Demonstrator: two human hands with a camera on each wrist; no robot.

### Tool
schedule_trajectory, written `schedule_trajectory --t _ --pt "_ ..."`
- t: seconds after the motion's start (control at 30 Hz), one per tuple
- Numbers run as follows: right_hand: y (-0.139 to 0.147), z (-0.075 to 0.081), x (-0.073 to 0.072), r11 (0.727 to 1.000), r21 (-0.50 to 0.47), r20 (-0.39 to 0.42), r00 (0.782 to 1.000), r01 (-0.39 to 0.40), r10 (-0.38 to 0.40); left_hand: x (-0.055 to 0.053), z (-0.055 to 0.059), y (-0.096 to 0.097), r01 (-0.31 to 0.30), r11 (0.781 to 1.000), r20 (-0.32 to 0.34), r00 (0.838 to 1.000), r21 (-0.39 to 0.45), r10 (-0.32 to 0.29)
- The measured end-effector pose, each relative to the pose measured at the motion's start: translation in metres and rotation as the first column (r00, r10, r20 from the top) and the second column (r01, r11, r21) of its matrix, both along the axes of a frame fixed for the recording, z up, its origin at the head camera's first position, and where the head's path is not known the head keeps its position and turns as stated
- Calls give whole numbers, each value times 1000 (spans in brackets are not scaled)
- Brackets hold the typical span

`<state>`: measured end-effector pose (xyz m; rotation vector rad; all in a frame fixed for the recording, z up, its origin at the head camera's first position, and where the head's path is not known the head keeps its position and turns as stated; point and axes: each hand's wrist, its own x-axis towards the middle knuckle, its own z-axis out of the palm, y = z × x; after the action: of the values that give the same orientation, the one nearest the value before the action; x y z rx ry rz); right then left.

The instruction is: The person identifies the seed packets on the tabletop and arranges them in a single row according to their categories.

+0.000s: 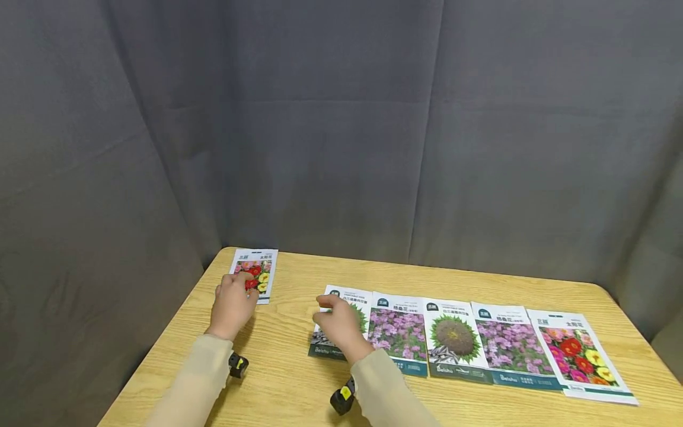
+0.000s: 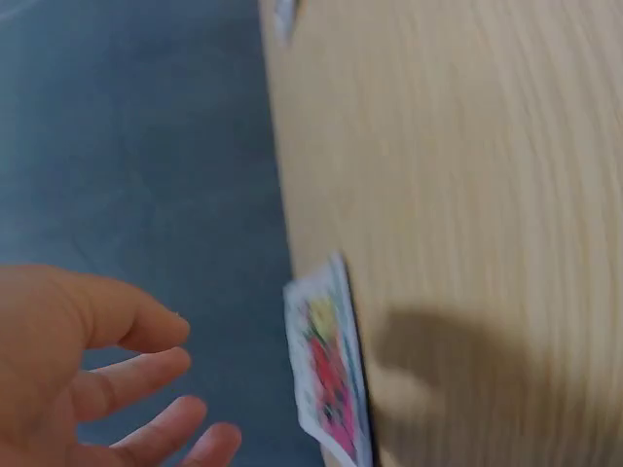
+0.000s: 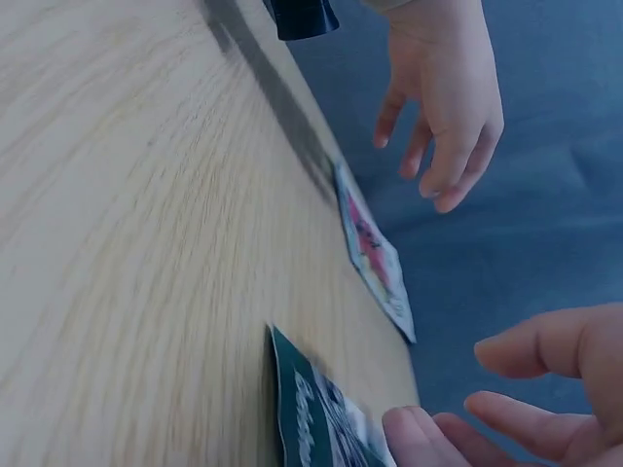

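A seed packet with red, pink and yellow flowers (image 1: 265, 274) lies alone at the table's far left corner. My left hand (image 1: 233, 303) hovers over its near part, fingers loosely bent and apart from it in the left wrist view. My right hand (image 1: 341, 325) hangs above a sunflower seed packet (image 1: 356, 296), covering part of it; its fingers are parted and hold nothing. That packet begins a row going right: a purple-flower packet (image 1: 397, 326), another sunflower packet (image 1: 456, 339), another purple-flower packet (image 1: 514, 347), and a red-and-yellow-flower packet (image 1: 578, 356).
The packets lie on a light wooden table (image 1: 299, 267) with rounded corners. Grey curtain (image 1: 331, 148) hangs behind it and along the left side. A black wrist camera (image 1: 342, 398) is strapped to each of my wrists.
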<state>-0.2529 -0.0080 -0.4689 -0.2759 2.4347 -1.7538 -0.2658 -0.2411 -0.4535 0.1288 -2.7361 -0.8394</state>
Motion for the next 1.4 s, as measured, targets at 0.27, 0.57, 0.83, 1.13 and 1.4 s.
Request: schedule_trajectory --t 0.27,0.57,0.83,1.13,1.4 --pt "-40 -8 -11 984 -176 157 987 -14 42 -8 -6 -42 -87 996 236 968 -7 86" --pt "-67 -18 -15 888 -458 295 949 42 107 -15 -19 -54 -143 990 323 936 -22 142" --pt "-81 -17 -23 819 -571 350 918 52 186 -24 -20 -56 -120 991 310 942 -57 132" --pt "-91 -22 -31 830 -550 363 921 89 141 -30 -28 -51 -104 993 297 948 -54 115" --pt "-103 -21 -34 807 -572 402 907 144 123 -32 -30 -53 -163 986 298 940 -27 163"
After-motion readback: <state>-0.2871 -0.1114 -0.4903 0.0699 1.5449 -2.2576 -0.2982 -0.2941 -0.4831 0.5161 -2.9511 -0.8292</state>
